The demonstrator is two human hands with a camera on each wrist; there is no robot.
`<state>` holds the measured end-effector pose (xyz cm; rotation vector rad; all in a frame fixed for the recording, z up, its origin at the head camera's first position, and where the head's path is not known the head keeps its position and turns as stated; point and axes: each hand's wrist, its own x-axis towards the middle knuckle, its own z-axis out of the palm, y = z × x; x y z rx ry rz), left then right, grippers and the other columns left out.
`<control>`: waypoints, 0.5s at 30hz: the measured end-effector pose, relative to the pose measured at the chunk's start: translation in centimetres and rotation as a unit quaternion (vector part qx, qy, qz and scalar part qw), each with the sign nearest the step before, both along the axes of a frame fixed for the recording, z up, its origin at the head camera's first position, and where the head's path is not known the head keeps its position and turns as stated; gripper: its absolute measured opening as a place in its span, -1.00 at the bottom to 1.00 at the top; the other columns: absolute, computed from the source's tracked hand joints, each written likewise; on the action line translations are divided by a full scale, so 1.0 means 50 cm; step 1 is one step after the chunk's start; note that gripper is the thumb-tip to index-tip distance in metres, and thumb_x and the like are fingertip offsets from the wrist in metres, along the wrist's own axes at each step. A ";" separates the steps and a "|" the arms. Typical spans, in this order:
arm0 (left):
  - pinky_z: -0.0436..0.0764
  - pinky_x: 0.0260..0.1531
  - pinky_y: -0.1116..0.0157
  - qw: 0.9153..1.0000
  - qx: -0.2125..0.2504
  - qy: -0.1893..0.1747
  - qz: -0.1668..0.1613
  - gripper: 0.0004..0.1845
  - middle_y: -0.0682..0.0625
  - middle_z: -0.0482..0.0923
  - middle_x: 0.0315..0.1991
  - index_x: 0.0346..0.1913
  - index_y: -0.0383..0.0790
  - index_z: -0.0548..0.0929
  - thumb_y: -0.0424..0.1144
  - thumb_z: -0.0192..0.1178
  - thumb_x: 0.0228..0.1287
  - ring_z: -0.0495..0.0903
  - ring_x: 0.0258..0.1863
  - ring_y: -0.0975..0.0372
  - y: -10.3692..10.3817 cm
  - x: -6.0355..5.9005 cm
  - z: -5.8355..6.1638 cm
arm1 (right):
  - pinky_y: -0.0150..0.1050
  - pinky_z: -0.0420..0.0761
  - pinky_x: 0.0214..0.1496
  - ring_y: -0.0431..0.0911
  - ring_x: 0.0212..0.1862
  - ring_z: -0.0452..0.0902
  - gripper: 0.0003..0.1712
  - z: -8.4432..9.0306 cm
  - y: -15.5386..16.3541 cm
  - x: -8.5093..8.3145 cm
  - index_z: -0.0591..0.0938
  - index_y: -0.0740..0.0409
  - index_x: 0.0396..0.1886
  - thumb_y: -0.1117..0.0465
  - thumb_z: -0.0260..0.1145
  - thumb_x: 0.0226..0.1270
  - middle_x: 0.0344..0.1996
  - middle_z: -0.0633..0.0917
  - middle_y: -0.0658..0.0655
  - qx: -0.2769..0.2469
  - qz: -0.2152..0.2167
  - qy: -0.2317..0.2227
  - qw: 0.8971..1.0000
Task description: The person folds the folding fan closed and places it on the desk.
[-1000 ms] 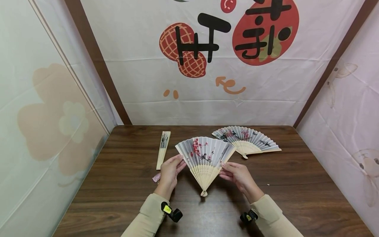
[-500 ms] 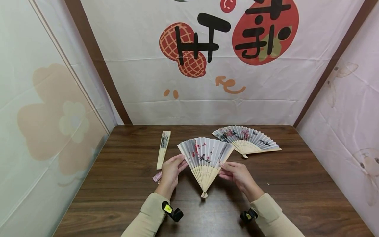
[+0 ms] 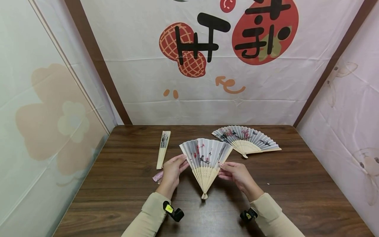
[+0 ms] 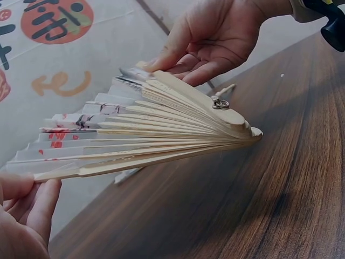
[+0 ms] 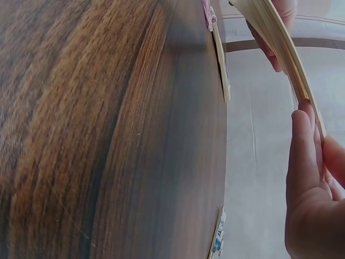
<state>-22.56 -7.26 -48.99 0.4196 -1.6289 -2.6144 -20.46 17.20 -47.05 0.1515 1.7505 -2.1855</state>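
Note:
A half-spread paper fan point(image 3: 205, 157) with red blossoms and bamboo ribs stands on its pivot on the brown table point(image 3: 118, 184). My left hand point(image 3: 180, 162) pinches its left outer rib. My right hand point(image 3: 224, 167) pinches the right outer rib. In the left wrist view the ribs point(image 4: 161, 129) fan out from the rivet, with the right hand point(image 4: 210, 38) above them and my left fingers point(image 4: 29, 208) under the lowest rib. The right wrist view shows the fan's edge point(image 5: 285, 48) against my right hand point(image 5: 310, 199).
A second fan point(image 3: 245, 140) lies fully spread at the back right of the table. A folded fan point(image 3: 163, 149) with a pink tassel point(image 3: 157, 177) lies to the left of my left hand. Printed cloth walls close in the table on three sides.
The held fan has narrowed: its outer ribs have swung toward each other, and both hands have drawn slightly closer together. The other fans have not moved.

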 end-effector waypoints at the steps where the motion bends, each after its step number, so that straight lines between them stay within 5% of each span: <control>1: 0.77 -0.26 0.40 1.000 -0.003 -0.002 -0.002 -0.66 0.03 0.70 -0.40 0.11 -0.70 0.49 -0.50 0.14 0.38 0.71 -0.38 0.32 0.000 0.000 0.000 | -0.28 0.79 -0.11 -0.20 -0.35 0.72 -0.88 0.000 -0.001 0.000 0.69 0.25 -0.21 0.38 0.22 0.43 -0.45 0.75 -0.02 0.000 0.001 0.000 1.000; 15: 0.76 -0.25 0.42 1.000 -0.017 -0.010 -0.020 -0.63 0.01 0.71 -0.34 0.14 -0.68 0.50 -0.45 0.17 0.39 0.71 -0.36 0.33 0.002 0.001 0.000 | -0.29 0.79 -0.15 -0.19 -0.35 0.72 -0.86 -0.010 -0.008 -0.003 0.70 0.21 -0.25 0.38 0.21 0.43 -0.46 0.76 -0.02 0.000 0.014 -0.003 1.000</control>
